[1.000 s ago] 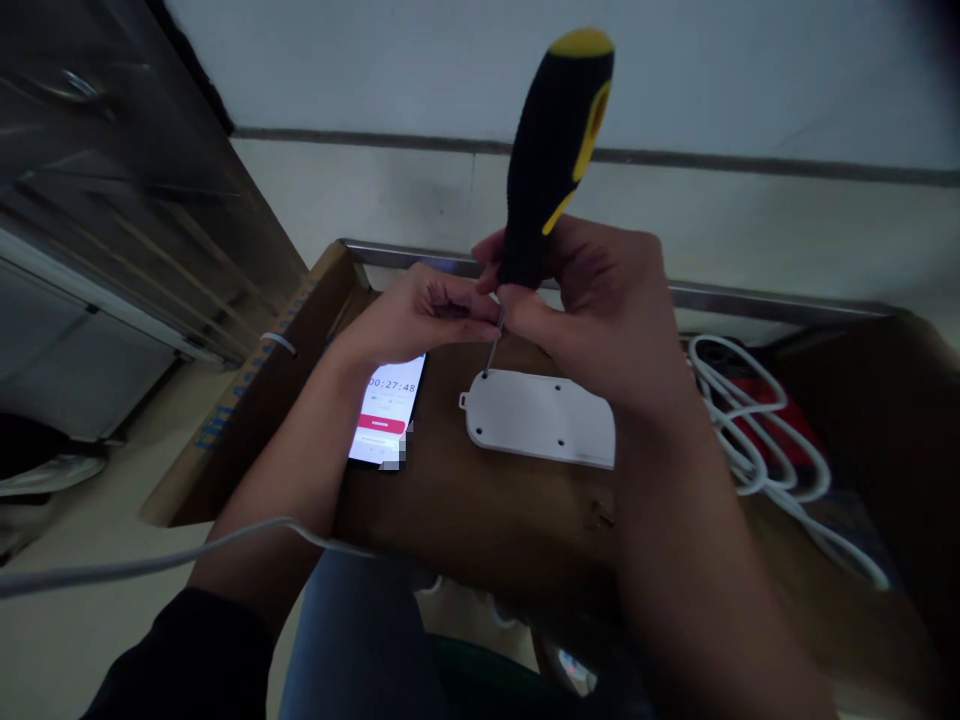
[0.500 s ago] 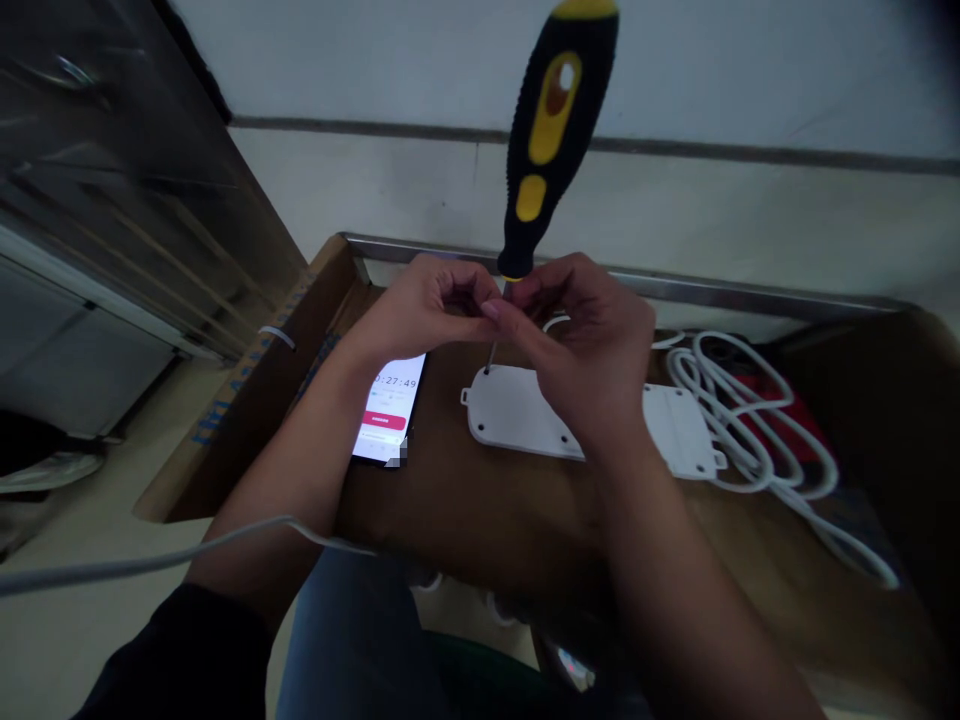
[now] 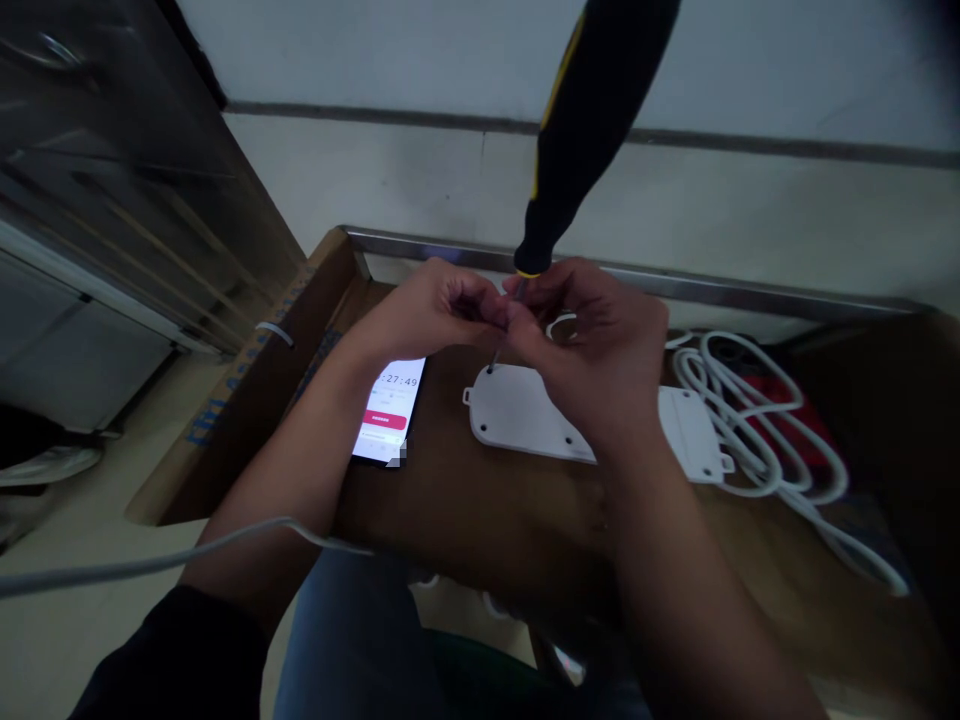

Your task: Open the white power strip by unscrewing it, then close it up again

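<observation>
White casing (image 3: 521, 408): centre, running just past three o'clock. Screwdriver (image 3: 570, 160): leaning to one o'clock, rotated since half a second ago. Right hand (image 3: 604, 330), left hand (image 3: 427, 315): fingertips pinched round it. Same ten-o'clock hole (image 3: 490, 370); turning apparently continues.

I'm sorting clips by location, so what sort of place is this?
Probably a makeshift indoor work corner: a brown cardboard surface serves as the worktop, a pale wall stands behind it, and a screwdriver points down at a white casing.
</observation>
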`<action>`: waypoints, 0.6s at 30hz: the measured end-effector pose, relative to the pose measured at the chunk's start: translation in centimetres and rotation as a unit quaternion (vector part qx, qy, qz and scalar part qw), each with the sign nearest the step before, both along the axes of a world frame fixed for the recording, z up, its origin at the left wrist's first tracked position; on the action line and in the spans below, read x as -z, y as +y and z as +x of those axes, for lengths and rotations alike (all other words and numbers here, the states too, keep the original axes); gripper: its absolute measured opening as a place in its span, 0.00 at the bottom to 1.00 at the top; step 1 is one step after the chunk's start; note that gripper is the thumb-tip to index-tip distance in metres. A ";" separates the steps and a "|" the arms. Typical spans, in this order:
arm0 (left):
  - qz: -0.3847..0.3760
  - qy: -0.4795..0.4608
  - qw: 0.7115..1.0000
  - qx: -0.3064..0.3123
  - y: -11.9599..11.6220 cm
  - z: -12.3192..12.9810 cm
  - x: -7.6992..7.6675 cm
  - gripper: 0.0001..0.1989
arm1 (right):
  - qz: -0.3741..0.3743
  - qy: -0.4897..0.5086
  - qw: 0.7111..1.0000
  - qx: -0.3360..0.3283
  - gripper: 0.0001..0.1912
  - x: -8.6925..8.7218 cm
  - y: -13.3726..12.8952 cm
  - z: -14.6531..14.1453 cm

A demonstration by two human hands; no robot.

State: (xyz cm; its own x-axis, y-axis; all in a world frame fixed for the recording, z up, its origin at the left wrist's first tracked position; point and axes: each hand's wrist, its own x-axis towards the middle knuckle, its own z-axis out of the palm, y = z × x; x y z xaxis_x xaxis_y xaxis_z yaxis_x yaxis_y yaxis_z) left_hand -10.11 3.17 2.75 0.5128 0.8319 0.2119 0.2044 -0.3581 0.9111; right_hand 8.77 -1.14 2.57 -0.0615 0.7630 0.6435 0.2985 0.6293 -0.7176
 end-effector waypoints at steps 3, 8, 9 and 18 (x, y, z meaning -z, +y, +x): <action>0.022 0.005 1.000 -0.012 0.0 0.2 0.0 0.17 | -0.010 -0.016 1.000 -0.002 0.04 0.0 0.1 0.1; 0.033 0.015 0.999 -0.023 -0.3 0.5 -0.1 0.19 | -0.023 -0.015 1.000 0.009 0.09 0.0 0.3 0.4; 0.034 0.016 0.999 -0.024 -0.3 0.5 -0.2 0.20 | -0.024 -0.020 0.999 0.013 0.09 0.0 0.3 0.4; -0.053 0.183 0.977 0.097 -0.2 -0.8 -1.3 0.14 | -0.029 -0.038 0.999 0.002 0.03 -0.3 0.0 0.6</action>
State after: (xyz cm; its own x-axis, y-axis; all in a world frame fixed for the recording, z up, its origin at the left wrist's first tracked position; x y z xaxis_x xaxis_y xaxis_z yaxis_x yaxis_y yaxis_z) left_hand -10.91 3.01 4.01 0.6883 0.7187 -0.0982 0.4615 -0.3294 0.8237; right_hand 9.33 -1.14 2.91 -0.1058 0.7988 0.5922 0.3554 0.5866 -0.7277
